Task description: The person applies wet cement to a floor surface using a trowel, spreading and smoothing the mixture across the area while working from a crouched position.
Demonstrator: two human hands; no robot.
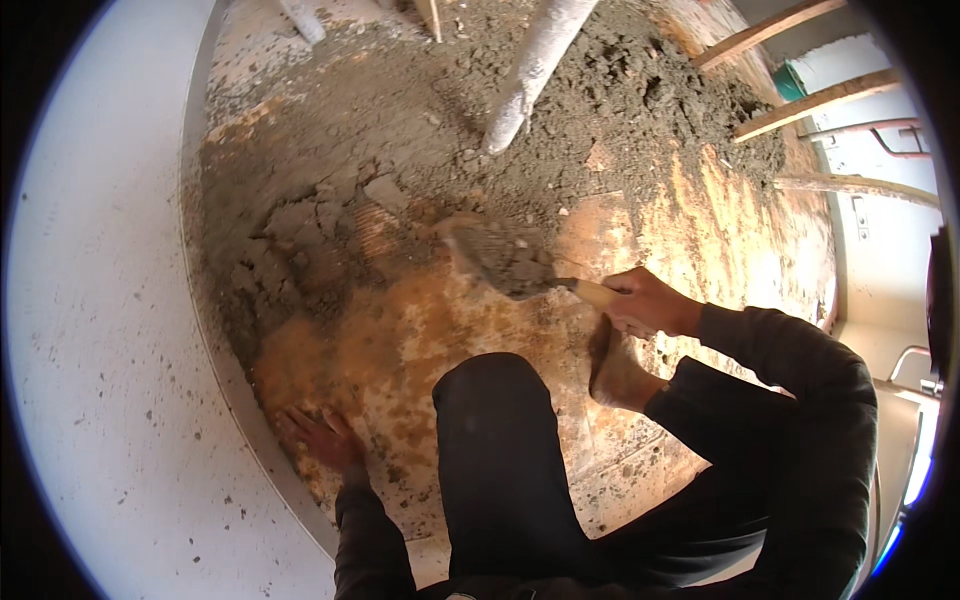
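Observation:
In my right hand (645,302) is a trowel (510,262), its wooden handle gripped in closed fingers. The blade points left and carries grey mortar; its outline is somewhat blurred. Wet mortar (340,140) covers the floor beyond and to the left of the blade, with rough clumps and smoothed patches. My left hand (323,438) lies flat at the lower left, fingers spread on the stained orange-brown floor (400,330), close to the foot of the white wall. It holds nothing.
A speckled white wall (110,300) curves along the left. A mortar-smeared post (535,75) stands in the mortar at the top. Wooden poles (820,105) slant in at the upper right, near a green bucket (789,82). My bare foot (622,370) rests below the right hand.

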